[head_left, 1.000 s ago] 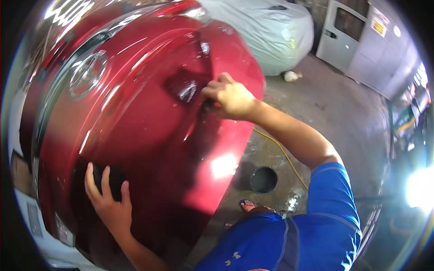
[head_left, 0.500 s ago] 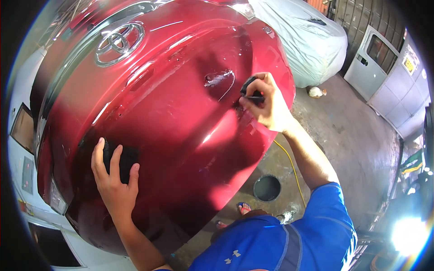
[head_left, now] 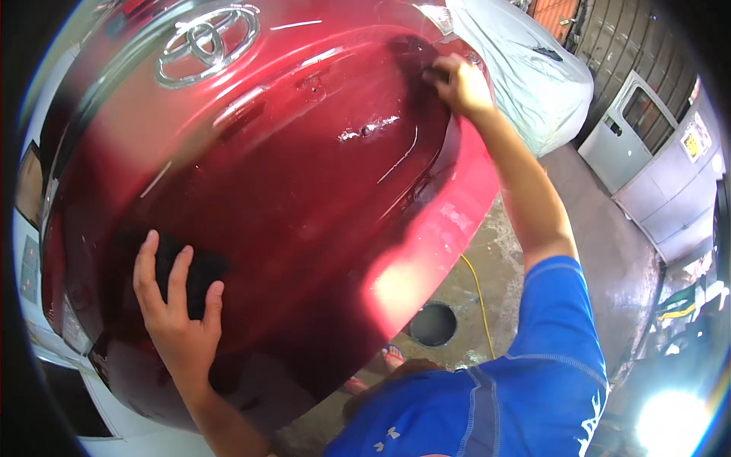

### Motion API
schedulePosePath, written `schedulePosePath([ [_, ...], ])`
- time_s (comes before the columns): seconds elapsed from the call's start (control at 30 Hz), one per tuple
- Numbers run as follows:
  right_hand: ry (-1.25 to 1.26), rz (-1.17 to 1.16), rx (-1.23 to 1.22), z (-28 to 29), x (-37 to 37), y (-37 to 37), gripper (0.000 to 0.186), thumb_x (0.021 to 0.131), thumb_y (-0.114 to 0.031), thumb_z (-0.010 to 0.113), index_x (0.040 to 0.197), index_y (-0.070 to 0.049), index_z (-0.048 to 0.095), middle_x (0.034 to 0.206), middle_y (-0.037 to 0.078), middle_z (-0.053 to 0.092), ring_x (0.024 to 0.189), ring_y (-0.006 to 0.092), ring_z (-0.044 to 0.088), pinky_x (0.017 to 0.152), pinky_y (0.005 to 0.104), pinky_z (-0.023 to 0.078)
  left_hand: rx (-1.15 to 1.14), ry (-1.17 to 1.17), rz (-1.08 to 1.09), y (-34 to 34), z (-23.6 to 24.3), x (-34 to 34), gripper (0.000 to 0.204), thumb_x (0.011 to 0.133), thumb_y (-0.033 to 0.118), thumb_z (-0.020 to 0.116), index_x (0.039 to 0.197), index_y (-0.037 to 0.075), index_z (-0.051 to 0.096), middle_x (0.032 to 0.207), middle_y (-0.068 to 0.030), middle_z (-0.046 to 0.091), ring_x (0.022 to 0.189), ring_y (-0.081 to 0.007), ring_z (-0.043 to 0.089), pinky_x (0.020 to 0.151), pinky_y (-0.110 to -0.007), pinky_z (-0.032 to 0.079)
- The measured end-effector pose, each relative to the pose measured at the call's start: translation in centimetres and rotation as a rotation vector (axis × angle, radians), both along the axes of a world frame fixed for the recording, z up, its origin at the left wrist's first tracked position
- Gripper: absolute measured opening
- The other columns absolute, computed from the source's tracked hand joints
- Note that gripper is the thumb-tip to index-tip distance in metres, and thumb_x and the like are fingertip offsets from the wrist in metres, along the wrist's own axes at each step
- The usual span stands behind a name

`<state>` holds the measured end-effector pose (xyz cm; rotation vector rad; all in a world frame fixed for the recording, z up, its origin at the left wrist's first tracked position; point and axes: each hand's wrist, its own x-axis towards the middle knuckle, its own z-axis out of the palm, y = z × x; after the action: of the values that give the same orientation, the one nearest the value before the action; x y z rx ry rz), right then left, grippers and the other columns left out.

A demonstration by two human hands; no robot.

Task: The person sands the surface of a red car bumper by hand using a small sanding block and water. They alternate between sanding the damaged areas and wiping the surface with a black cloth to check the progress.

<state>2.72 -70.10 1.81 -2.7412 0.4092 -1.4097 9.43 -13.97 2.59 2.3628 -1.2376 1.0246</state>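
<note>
A glossy red car panel (head_left: 304, 213) fills the middle of the view, with a chrome oval emblem (head_left: 207, 46) toward its upper left. My left hand (head_left: 183, 312) rests on the panel's lower left part, fingers spread. Under those fingers lies a very dark patch; whether it is shadow or a black cloth I cannot make out. At the panel's upper right edge my right hand (head_left: 464, 85) is closed, pinching a small folded black sheet (head_left: 434, 74), much of which the fingers hide. Wet-looking streaks and glare mark the panel between the two hands.
On the floor below the panel's edge stands a dark round bucket of liquid (head_left: 433, 324), with a yellow hose or cord (head_left: 481, 297) beside it. A covered car (head_left: 533, 84) is at the far right, near a detached pale vehicle door (head_left: 629, 129). A bright light glares at lower right.
My right hand has moved up and away along the panel, carrying the black sheet to its far edge. My left hand stays spread on the panel. The whole view has shifted slightly.
</note>
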Motion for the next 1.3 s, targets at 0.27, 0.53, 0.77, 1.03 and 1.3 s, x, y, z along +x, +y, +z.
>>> schedulePosePath([
  [0.27, 0.17, 0.247, 0.1, -4.4, -4.4, 12.1, 0.018, 0.09, -0.02, 0.077, 0.093, -0.005, 0.069, 0.098, 0.02, 0.072, 0.095, 0.0434, 0.072, 0.084, 0.0536, 0.057, 0.01, -0.012, 0.053, 1.7, 0.1, 0.2, 0.047, 0.095, 0.028, 0.078, 0.136, 0.007, 0.07, 0.162, -0.0169, 0.048, 0.144, -0.0424, 0.05, 0.118, -0.055, 0.044],
  [0.53, 0.145, -0.086, -0.019, -2.8, 1.4, 5.0, 0.02, 0.089, -0.024, 0.077, 0.094, -0.005, 0.074, 0.094, 0.021, 0.074, 0.091, 0.0453, 0.072, 0.081, 0.0529, 0.059, -0.005, 0.036, 0.04, 1.4, 0.0, 0.3, 0.047, 0.093, 0.028, 0.079, 0.134, 0.007, 0.071, 0.161, -0.0171, 0.049, 0.143, -0.0433, 0.05, 0.118, -0.056, 0.045],
  [0.77, 0.05, -0.286, -0.143, 0.7, 1.3, -0.8, 0.017, 0.088, -0.022, 0.071, 0.099, -0.013, 0.08, 0.098, 0.013, 0.077, 0.099, 0.0385, 0.071, 0.091, 0.0523, 0.055, -0.046, 0.033, -0.016, -0.1, -0.1, 0.5, 0.049, 0.09, 0.028, 0.081, 0.134, 0.008, 0.071, 0.161, -0.0178, 0.049, 0.144, -0.0439, 0.05, 0.116, -0.057, 0.047],
  [1.03, 0.036, 0.204, 0.09, -5.7, -4.6, 14.2, 0.016, 0.075, -0.002, 0.07, 0.086, -0.011, 0.077, 0.088, 0.011, 0.076, 0.087, 0.0345, 0.073, 0.08, 0.0493, 0.058, -0.029, 0.033, 0.013, 1.0, 0.0, 0.4, 0.049, 0.093, 0.026, 0.08, 0.137, 0.008, 0.068, 0.163, -0.0175, 0.046, 0.142, -0.0444, 0.05, 0.115, -0.056, 0.047],
  [1.3, 0.253, 0.241, 0.111, -3.1, -6.4, 22.1, 0.012, 0.082, -0.01, 0.078, 0.093, -0.012, 0.077, 0.09, 0.008, 0.072, 0.091, 0.0321, 0.07, 0.079, 0.0459, 0.054, -0.035, 0.024, 0.043, 0.8, 0.1, 0.0, 0.047, 0.094, 0.026, 0.079, 0.136, 0.008, 0.068, 0.163, -0.0166, 0.046, 0.142, -0.0447, 0.051, 0.113, -0.055, 0.048],
])
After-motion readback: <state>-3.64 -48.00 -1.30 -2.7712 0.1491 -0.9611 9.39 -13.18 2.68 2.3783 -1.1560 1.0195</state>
